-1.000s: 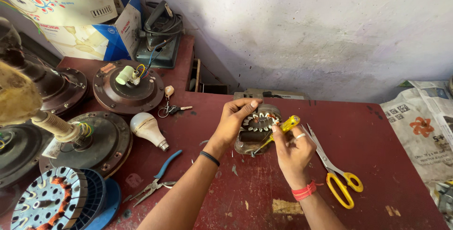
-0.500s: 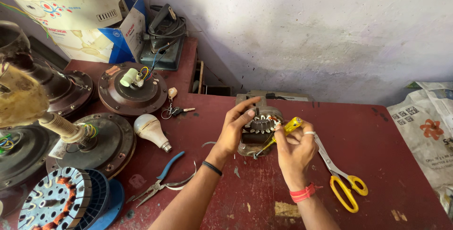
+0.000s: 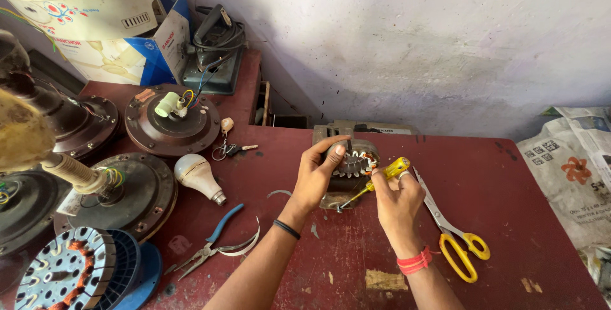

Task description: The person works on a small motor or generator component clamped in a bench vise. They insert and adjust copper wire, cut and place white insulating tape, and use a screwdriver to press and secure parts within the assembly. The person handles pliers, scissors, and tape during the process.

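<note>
left hand [image 3: 316,179]: wrapped over the left side of a small motor stator [image 3: 352,165], thumb up on its top edge, so it's gripping the thing and keeping it propped on edge.

right hand [image 3: 396,203]: pinched tight around a yellow-handled screwdriver [image 3: 375,183], fingers closed on the handle. The shaft angles down and left, and the tip sits low at the stator's base.

stator: sits on the red table [image 3: 509,221] near the back edge, about the middle, right in front of the wall. You can see copper windings and the metal teeth between the two hands.

scissors [image 3: 452,230]: yellow handles, lying flat just to the right of the right hand, blades pointing up toward the stator.

pliers [image 3: 210,240]: blue grips, lying down-left of the left forearm, with a curved white strip beside them.

bulb [image 3: 197,176]: white LED bulb on its side, left of the hands, well apart from them.

keys [image 3: 230,149]: small bunch just above the bulb.

fan motors [image 3: 172,119]: several dark round ceiling fan housings crowd the left end of the table, one with coloured wires sticking out.

rotor [image 3: 70,272]: blue-rimmed wound one at the bottom left corner.

boxes [image 3: 121,36]: cardboard ones stacked at the back left.
</note>
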